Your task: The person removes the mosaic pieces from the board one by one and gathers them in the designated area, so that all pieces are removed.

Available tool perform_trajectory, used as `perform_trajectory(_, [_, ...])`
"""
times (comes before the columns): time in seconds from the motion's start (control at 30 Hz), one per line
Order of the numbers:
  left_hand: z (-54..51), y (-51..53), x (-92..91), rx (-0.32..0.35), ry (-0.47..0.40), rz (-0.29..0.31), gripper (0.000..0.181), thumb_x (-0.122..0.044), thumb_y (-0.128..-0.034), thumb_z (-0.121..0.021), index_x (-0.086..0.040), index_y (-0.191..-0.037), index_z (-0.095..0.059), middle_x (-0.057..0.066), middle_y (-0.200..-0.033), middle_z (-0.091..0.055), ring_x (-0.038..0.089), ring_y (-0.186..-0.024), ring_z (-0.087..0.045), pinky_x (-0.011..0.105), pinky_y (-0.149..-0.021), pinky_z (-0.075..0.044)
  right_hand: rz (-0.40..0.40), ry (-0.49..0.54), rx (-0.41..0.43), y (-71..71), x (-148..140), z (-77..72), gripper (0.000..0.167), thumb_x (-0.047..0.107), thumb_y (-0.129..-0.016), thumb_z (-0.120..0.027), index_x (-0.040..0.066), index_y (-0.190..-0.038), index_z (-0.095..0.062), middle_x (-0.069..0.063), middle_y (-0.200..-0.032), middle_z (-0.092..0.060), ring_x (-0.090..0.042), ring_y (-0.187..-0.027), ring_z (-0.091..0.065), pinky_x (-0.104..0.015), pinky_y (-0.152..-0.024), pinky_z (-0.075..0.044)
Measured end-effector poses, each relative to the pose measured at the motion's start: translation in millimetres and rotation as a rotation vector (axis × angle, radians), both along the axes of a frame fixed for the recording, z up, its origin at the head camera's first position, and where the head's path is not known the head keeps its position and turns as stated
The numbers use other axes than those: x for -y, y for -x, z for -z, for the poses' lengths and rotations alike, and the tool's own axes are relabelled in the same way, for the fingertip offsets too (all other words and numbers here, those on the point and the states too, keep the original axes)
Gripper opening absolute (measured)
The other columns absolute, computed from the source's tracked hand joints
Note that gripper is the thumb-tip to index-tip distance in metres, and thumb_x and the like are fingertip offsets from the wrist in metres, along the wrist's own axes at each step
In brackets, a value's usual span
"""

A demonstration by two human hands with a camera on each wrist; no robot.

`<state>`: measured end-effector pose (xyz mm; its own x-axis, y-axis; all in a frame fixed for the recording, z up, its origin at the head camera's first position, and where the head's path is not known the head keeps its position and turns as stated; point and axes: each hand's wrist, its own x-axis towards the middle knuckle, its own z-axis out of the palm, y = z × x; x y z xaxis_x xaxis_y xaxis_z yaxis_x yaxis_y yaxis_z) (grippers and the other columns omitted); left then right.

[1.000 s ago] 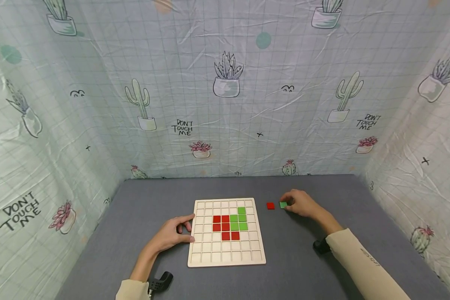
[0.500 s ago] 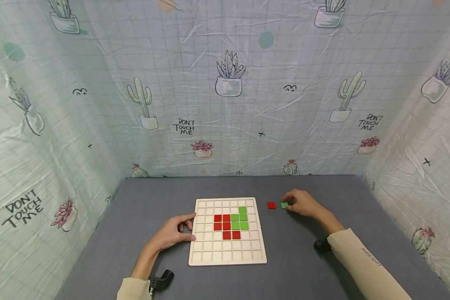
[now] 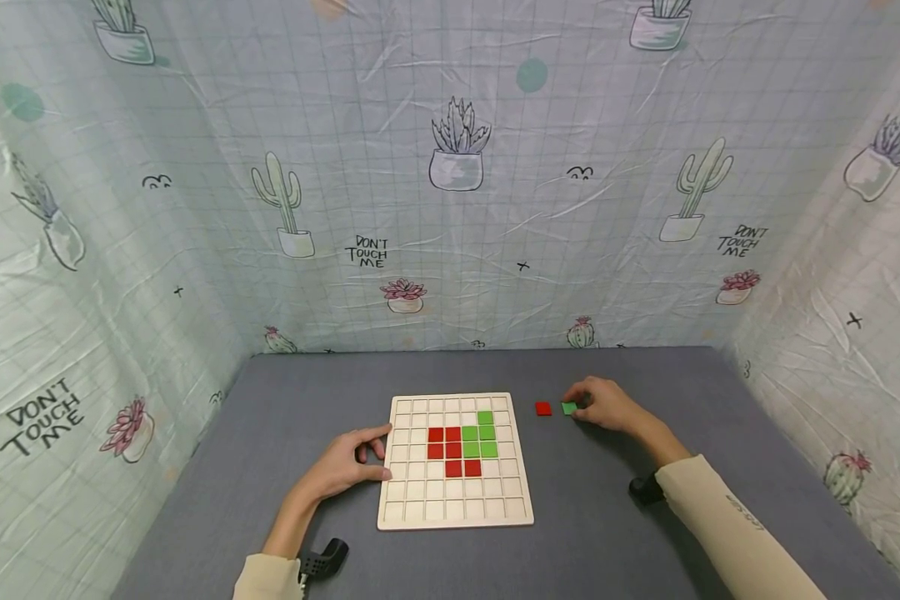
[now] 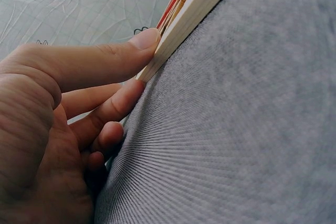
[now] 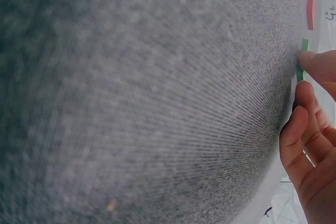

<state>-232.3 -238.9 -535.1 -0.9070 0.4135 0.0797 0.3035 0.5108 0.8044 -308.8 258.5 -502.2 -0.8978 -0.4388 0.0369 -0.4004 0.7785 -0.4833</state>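
Note:
A square wooden grid board (image 3: 412, 502) lies on the grey table, with several red tiles (image 3: 453, 451) and several green tiles (image 3: 487, 432) in its middle and upper right squares. My left hand (image 3: 337, 469) touches the board's left edge, thumb and index finger spread apart; in the left wrist view the thumb tip rests against the board's edge (image 4: 191, 27). Right of the board, my right hand (image 3: 606, 406) pinches a loose green tile (image 3: 568, 409) on or just at the tabletop. The right wrist view shows the thumb on this green tile (image 5: 305, 45), partly covering it.
A loose red tile (image 3: 543, 408) lies between the board and the right hand. Patterned cloth (image 3: 525, 167) with cactus drawings hangs behind the table (image 3: 607, 533) and along both sides. Black wrist cameras sit on both wrists, the left camera (image 3: 324, 560) close to the table.

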Motion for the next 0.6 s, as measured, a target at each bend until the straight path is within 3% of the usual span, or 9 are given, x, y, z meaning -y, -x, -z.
perform_trajectory(0.6, [2.7, 3.1, 1.9, -0.029, 0.023, 0.016, 0.078, -0.026, -0.0822, -0.087, -0.001, -0.148, -0.055, -0.001, -0.094, -0.066, 0.005, -0.068, -0.045, 0.023, -0.064, -0.040, 0.003, -0.008, -0.005, 0.2, -0.6, -6.9, 0.030, 0.018, -0.086, -0.083, 0.006, -0.112, -0.076, -0.009, -0.103, -0.074, -0.024, -0.092, -0.067, -0.041, -0.078, -0.053])
